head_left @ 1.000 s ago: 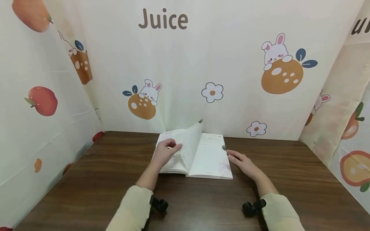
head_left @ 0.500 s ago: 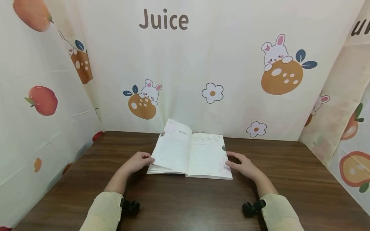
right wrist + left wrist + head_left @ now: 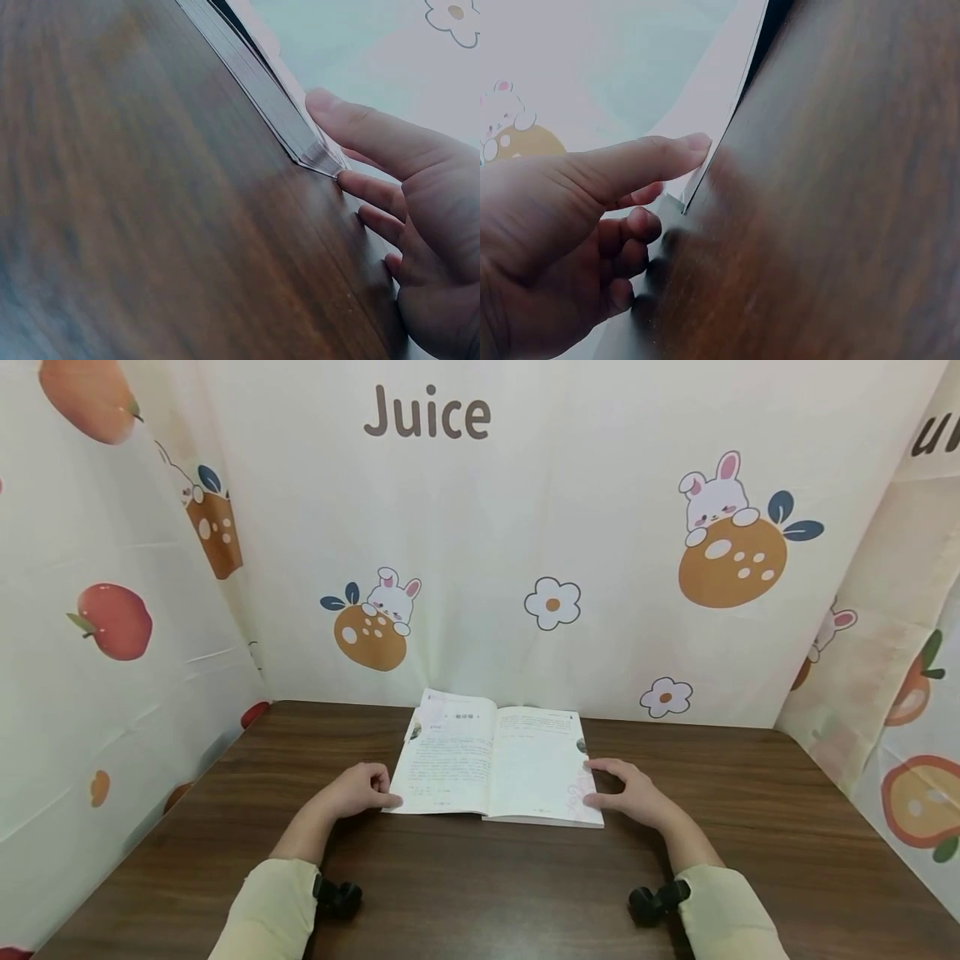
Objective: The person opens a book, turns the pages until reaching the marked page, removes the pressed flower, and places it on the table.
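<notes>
An open book point(image 3: 536, 768) with printed white pages lies on the brown wooden table. My left hand point(image 3: 360, 791) is at its lower left corner. In the left wrist view the straight thumb point(image 3: 682, 148) rests on the page by the edge, while the other fingers bend loosely beside the corner, low over the table. My right hand point(image 3: 630, 792) is at the right edge. The right wrist view has its thumb point(image 3: 337, 112) on top of the pages point(image 3: 247, 82), with fingertips against the side of the page stack.
The wooden table point(image 3: 480, 893) extends in front of the book and to both sides. Close behind the book hangs a pale printed cloth point(image 3: 480, 527), with more cloth at left and right. Each wrist wears a black camera mount point(image 3: 337, 897).
My left hand has turned a raised leaf over to the left, and the leaf has settled flat, showing a new left page. My right hand has stayed at the right edge.
</notes>
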`<state>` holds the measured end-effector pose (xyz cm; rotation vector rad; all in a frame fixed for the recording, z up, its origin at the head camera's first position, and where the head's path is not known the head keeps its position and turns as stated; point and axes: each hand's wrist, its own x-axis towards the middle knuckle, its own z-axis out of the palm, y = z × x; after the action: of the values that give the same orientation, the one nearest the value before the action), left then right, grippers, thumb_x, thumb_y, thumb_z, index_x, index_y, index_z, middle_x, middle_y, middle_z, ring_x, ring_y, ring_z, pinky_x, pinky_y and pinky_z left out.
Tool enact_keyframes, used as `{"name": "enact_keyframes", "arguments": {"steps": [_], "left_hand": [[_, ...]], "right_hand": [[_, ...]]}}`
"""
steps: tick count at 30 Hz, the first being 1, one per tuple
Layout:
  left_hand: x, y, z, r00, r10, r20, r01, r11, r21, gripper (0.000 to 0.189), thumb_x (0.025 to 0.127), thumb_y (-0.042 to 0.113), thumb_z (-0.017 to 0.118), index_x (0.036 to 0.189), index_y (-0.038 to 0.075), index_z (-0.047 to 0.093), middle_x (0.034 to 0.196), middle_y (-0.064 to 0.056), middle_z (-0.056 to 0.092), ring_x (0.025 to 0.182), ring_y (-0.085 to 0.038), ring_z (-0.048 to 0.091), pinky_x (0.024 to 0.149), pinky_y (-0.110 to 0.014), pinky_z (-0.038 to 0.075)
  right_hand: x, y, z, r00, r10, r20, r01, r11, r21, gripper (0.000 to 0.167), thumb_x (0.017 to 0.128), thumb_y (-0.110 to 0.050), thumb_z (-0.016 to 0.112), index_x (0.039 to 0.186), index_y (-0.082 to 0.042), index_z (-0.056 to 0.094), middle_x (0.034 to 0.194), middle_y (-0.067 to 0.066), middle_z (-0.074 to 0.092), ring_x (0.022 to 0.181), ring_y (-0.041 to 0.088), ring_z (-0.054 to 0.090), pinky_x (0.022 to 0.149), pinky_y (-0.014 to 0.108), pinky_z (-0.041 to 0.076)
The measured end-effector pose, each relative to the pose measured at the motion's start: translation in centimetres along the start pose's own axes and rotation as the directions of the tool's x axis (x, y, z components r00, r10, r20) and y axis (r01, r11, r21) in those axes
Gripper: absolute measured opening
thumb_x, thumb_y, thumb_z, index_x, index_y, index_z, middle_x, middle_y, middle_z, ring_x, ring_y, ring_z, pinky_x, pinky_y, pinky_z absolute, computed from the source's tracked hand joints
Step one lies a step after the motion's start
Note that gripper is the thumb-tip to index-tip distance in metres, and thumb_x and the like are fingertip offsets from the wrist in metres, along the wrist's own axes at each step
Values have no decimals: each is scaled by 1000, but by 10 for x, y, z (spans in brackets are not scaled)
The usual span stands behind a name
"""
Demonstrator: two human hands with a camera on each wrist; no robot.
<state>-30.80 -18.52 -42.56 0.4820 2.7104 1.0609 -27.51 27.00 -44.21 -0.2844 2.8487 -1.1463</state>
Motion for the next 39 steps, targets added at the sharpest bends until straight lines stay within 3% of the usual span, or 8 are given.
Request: {"name": "enact_keyframes", "arguments": {"steps": [4,8,14,24,27,31,35,39], "left_hand": [[1,-2,0,1000,20,-2,-20,999,26,34,75,25,77,102,10,62,79,-3,45,78,-20,39,63,-32,33],[0,-3,0,999,-27,21,26,998,60,45,76,30,76,118,19,65,86,-2,47,88,-22,35,67,-33,33],[-2,3,-2,995,-101,-3,100,989,105,39,76,37,75,112,24,70,96,-2,51,92,-22,35,70,-34,34],[-3,15,-5,995,-89,-37,95,969,228,20,75,35,75,90,22,76,93,2,56,91,-20,39,74,-39,33],[-2,14,-4,998,-45,-46,56,962,269,14,73,36,77,81,25,75,98,2,56,96,-21,40,79,-42,34],[0,11,0,998,45,-37,-32,955,296,17,72,35,78,77,23,67,122,-5,56,119,-30,40,93,-50,32],[-1,8,2,999,33,5,-33,953,302,41,74,39,75,107,18,62,136,-4,49,129,-30,35,99,-52,26],[-4,14,2,998,22,62,-46,908,417,74,75,56,67,138,24,46,136,-4,45,128,-32,32,101,-60,16]], "right_hand": [[0,1,-1,999,-29,14,29,1000,7,65,74,-43,74,130,-17,53,139,16,40,130,40,25,98,65,19],[-2,1,-4,994,-78,78,77,997,25,68,74,-37,76,132,-14,51,142,21,33,131,43,20,99,66,16],[-5,1,-9,983,-84,165,75,995,60,76,73,-35,77,137,-11,44,148,25,20,135,47,5,101,65,-1],[-5,0,-10,982,-64,179,57,997,46,77,71,-35,78,137,-10,46,148,23,21,134,48,4,100,67,1],[-6,-5,-12,981,-44,189,42,999,17,78,69,-35,79,136,-10,48,148,21,23,134,48,6,99,68,8],[-7,-11,-13,979,-33,201,36,999,-13,78,67,-36,81,134,-9,50,147,19,26,134,47,10,98,67,15],[-8,-15,-14,978,-11,210,23,998,-53,79,65,-39,81,133,-10,51,148,17,28,135,45,9,99,66,16],[-9,-17,-15,977,10,213,10,996,-94,81,64,-42,81,134,-12,51,148,14,28,135,44,9,98,66,17]]}}
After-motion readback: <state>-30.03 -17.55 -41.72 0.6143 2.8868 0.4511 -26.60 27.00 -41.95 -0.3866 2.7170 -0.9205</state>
